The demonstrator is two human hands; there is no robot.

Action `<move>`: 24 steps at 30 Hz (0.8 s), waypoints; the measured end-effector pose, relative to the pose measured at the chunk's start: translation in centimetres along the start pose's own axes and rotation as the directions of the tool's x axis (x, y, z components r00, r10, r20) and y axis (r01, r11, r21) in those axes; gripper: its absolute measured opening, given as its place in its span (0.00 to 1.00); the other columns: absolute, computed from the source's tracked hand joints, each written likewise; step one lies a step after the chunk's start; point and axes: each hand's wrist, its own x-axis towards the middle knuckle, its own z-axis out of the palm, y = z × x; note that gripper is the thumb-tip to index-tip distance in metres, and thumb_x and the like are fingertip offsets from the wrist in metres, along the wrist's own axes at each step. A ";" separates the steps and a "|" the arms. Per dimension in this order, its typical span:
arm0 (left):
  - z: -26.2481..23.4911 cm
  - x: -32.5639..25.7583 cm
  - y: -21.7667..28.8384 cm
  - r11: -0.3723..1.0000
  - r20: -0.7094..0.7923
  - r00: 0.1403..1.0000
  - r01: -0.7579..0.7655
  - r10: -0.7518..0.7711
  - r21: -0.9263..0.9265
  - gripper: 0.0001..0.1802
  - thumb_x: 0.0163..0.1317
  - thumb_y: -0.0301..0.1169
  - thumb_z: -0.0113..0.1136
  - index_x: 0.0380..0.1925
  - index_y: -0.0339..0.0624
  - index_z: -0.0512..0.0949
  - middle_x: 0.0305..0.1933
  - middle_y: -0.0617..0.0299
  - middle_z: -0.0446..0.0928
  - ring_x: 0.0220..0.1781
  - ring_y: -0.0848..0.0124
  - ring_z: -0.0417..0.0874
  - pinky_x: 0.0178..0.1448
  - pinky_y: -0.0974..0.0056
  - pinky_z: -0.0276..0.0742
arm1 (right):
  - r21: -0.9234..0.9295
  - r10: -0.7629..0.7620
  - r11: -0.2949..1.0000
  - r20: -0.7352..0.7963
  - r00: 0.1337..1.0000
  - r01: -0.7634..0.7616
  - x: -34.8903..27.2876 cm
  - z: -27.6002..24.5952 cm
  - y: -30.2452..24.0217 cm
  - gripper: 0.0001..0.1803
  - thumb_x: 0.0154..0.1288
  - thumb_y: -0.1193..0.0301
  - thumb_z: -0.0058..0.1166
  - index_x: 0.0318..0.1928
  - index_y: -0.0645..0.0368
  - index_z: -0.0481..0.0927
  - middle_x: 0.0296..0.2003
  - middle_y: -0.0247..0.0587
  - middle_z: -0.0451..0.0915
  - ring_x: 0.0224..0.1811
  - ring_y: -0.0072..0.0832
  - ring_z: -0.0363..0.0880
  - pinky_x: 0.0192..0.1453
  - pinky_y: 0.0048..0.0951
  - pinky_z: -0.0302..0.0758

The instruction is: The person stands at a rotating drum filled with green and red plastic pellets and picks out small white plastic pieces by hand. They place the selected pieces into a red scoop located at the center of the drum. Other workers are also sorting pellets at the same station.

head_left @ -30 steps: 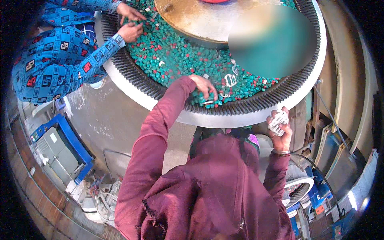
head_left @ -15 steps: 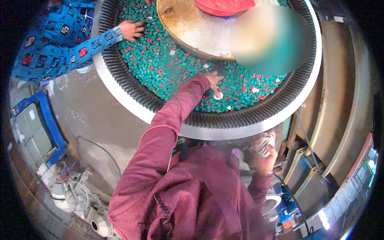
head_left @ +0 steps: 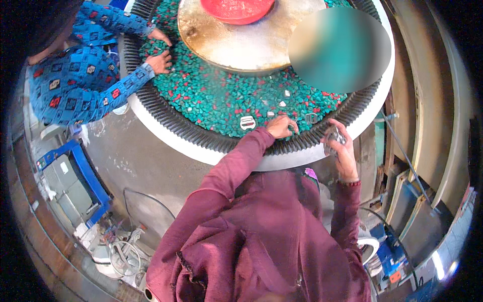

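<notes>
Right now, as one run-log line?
left hand: at green-red chips | right hand: holding metal parts | slotted metal piece: on chips, left of left hand

Left grip (head_left: 282, 127) on green-and-red chips (head_left: 211, 95); right grip (head_left: 345, 153) holds silvery pieces (head_left: 334, 140) near white rim (head_left: 287, 161)

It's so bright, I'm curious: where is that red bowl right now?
In the head view, the red bowl is at the top edge, near the middle, on the round tan platform, beyond the person's left hand.
</notes>
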 end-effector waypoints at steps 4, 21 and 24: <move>-8.7 -6.6 3.0 0.911 0.069 0.991 0.132 -0.114 -0.391 0.39 0.51 0.49 0.62 0.63 0.62 0.61 0.60 0.50 0.68 0.55 0.57 0.75 0.60 0.57 0.67 | -0.423 0.108 0.905 0.109 0.988 -0.052 8.6 -1.7 1.2 0.22 0.46 0.76 0.57 0.47 0.56 0.75 0.33 0.36 0.76 0.29 0.24 0.74 0.30 0.28 0.74; -6.7 8.1 -11.2 0.741 -0.576 0.693 0.638 -0.434 0.209 0.17 0.59 0.32 0.44 0.41 0.39 0.79 0.47 0.43 0.75 0.57 0.47 0.68 0.50 0.45 0.74 | -0.766 0.035 -0.642 0.014 0.999 0.034 17.4 -8.0 15.3 0.08 0.58 0.64 0.49 0.33 0.47 0.82 0.35 0.39 0.78 0.43 0.42 0.73 0.21 0.41 0.72; -5.5 10.0 -13.5 0.787 -0.454 0.773 0.578 -0.443 0.216 0.17 0.57 0.31 0.46 0.42 0.37 0.79 0.45 0.43 0.77 0.52 0.49 0.74 0.49 0.49 0.75 | -0.713 -0.075 -0.696 0.192 0.978 0.087 18.7 -10.9 17.3 0.09 0.58 0.64 0.49 0.39 0.48 0.78 0.34 0.37 0.78 0.42 0.42 0.74 0.17 0.40 0.71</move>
